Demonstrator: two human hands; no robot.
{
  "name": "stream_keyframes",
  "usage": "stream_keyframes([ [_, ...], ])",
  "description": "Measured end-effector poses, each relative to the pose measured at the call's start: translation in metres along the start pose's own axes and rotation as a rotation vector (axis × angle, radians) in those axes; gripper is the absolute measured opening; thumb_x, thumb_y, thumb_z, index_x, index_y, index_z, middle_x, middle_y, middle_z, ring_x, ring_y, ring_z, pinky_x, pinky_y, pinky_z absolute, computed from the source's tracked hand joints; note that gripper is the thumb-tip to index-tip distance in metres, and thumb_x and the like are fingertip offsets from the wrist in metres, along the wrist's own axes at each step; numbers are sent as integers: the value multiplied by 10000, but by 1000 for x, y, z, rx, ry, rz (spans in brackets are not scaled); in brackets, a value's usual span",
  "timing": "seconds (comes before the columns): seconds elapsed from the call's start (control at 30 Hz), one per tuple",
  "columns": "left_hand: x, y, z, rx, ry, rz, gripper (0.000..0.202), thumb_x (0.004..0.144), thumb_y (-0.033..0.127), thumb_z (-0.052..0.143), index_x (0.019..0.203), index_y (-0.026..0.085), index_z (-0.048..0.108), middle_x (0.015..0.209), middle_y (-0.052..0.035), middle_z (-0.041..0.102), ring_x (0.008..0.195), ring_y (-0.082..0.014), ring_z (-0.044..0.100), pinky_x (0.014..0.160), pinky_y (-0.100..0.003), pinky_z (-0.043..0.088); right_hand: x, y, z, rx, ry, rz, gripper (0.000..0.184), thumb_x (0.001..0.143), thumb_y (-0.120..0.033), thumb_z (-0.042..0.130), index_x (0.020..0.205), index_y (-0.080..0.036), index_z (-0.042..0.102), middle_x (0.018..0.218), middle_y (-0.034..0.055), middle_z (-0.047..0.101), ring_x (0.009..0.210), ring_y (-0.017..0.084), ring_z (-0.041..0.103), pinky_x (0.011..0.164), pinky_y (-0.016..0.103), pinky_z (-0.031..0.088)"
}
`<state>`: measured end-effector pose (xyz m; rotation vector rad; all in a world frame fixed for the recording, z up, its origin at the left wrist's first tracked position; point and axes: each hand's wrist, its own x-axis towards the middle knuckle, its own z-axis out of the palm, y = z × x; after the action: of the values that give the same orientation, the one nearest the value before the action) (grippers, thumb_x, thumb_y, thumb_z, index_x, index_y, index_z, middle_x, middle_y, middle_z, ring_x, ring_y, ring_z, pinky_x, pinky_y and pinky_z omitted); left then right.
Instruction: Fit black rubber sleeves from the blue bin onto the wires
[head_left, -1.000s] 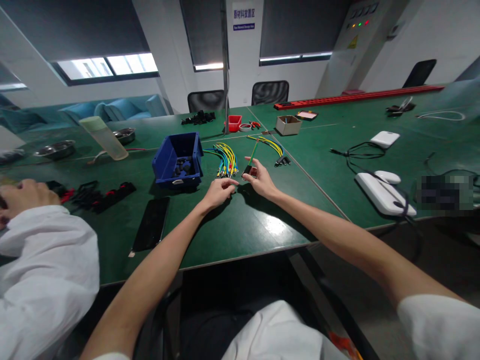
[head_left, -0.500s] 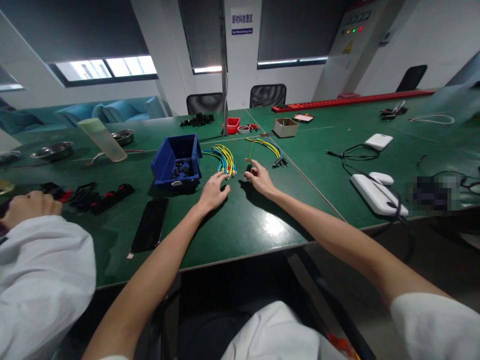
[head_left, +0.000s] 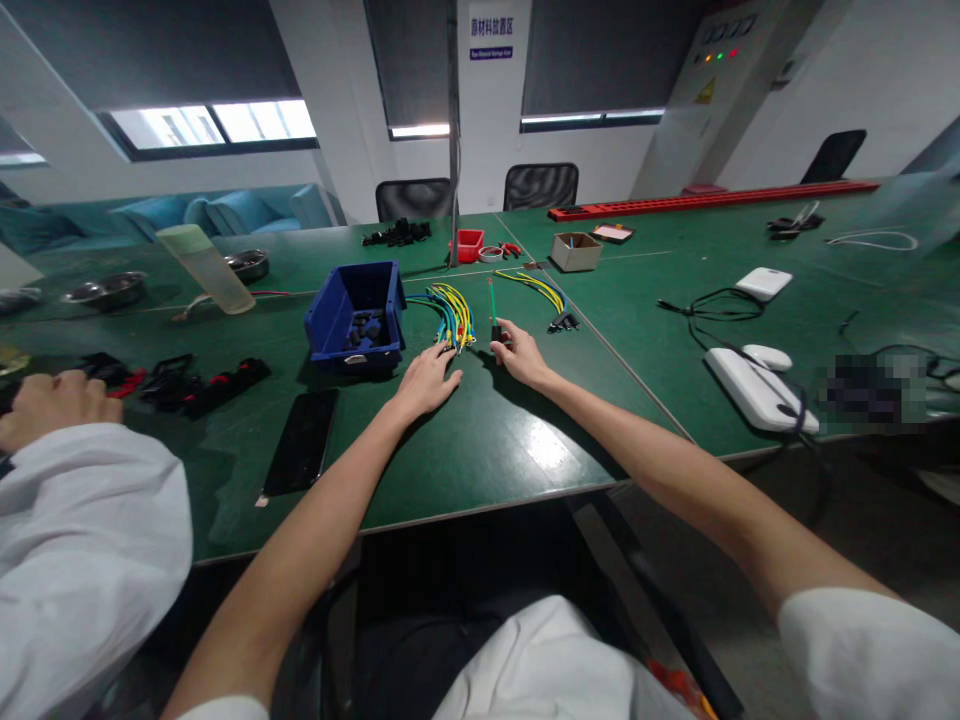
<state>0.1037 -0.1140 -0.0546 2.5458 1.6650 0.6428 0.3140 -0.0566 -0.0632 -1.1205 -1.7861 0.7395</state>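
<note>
My right hand (head_left: 519, 354) pinches the black end of a green-yellow wire (head_left: 493, 303) and holds it upright on the green table (head_left: 480, 450). My left hand (head_left: 427, 380) lies on the table with fingers stretched toward the terminal ends of a bundle of yellow, green and blue wires (head_left: 450, 312). A blue bin (head_left: 355, 317) with several small black parts stands just left of that bundle. A second, smaller group of yellow wires (head_left: 544, 292) lies to the right of my right hand.
A black phone (head_left: 302, 440) lies at front left, beside black and red parts (head_left: 202, 383). A co-worker's white sleeve (head_left: 82, 540) and hand (head_left: 52, 405) are at the far left. White devices with cables (head_left: 754, 385) sit right; a cardboard box (head_left: 576, 250) and red tray (head_left: 469, 244) farther back.
My left hand left the right hand and moved forward onto the table toward the wire bundle, fingers spreading. My right hand lowered the wire and stood it upright.
</note>
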Motion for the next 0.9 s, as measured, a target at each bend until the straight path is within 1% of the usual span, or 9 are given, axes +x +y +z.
stream_keyframes([
  [0.1, 0, -1, 1, 6, 13, -8, 482, 867, 406, 464, 1255, 133, 544, 1377, -139, 476, 1263, -260, 441, 1073, -402, 342, 0, 1, 0, -33, 3, -15, 517, 781, -251, 524, 1293, -185, 500, 824, 27, 611, 565, 108, 538, 653, 293, 509],
  [0.2, 0, -3, 2, 14, 25, -17, 451, 866, 392, 467, 1232, 144, 558, 1357, -125, 496, 1245, -256, 453, 1069, -400, 347, 1, 0, -1, -62, 6, -28, 512, 779, -242, 528, 1286, -174, 510, 843, 42, 620, 641, 131, 561, 700, 316, 517],
  [0.37, 1, -5, 2, 10, 29, -23, 438, 856, 395, 481, 1208, 152, 571, 1333, -119, 511, 1215, -258, 470, 1050, -401, 369, 2, -2, -2, -100, 10, -34, 523, 777, -226, 531, 1297, -169, 512, 921, 74, 640, 747, 168, 587, 767, 355, 518],
  [0.43, 1, -6, 2, 11, 31, -20, 442, 855, 399, 480, 1202, 143, 575, 1328, -125, 511, 1211, -262, 471, 1046, -403, 375, 3, -3, -4, -114, 11, -39, 530, 775, -228, 535, 1300, -158, 516, 940, 86, 643, 756, 175, 590, 781, 364, 516],
  [0.53, 0, -6, 3, 9, 43, -21, 447, 855, 397, 477, 1205, 138, 577, 1341, -133, 498, 1228, -268, 460, 1053, -412, 370, 5, -3, -6, -119, 14, -38, 535, 769, -233, 541, 1298, -149, 526, 948, 94, 648, 739, 176, 588, 781, 368, 516],
  [0.67, 0, -7, 4, 8, 54, -31, 466, 842, 393, 501, 1239, 156, 560, 1416, -126, 429, 1309, -274, 391, 1095, -417, 321, 7, -3, -9, -107, 52, -37, 526, 757, -237, 551, 1278, -165, 541, 990, 95, 647, 822, 196, 592, 770, 354, 522],
  [0.77, 1, -8, 4, -2, 22, -23, 495, 849, 398, 488, 1275, 148, 528, 1448, -130, 396, 1350, -273, 345, 1110, -412, 297, 8, -2, -11, -124, 76, -16, 516, 754, -241, 552, 1266, -173, 546, 942, 84, 651, 789, 193, 596, 755, 352, 520],
  [0.9, 2, -9, 6, -28, -4, -13, 530, 863, 401, 462, 1310, 118, 486, 1440, -151, 408, 1352, -266, 349, 1117, -402, 282, 9, 1, -12, -161, 93, 1, 481, 752, -245, 558, 1230, -193, 569, 859, 60, 650, 706, 176, 586, 733, 341, 507],
])
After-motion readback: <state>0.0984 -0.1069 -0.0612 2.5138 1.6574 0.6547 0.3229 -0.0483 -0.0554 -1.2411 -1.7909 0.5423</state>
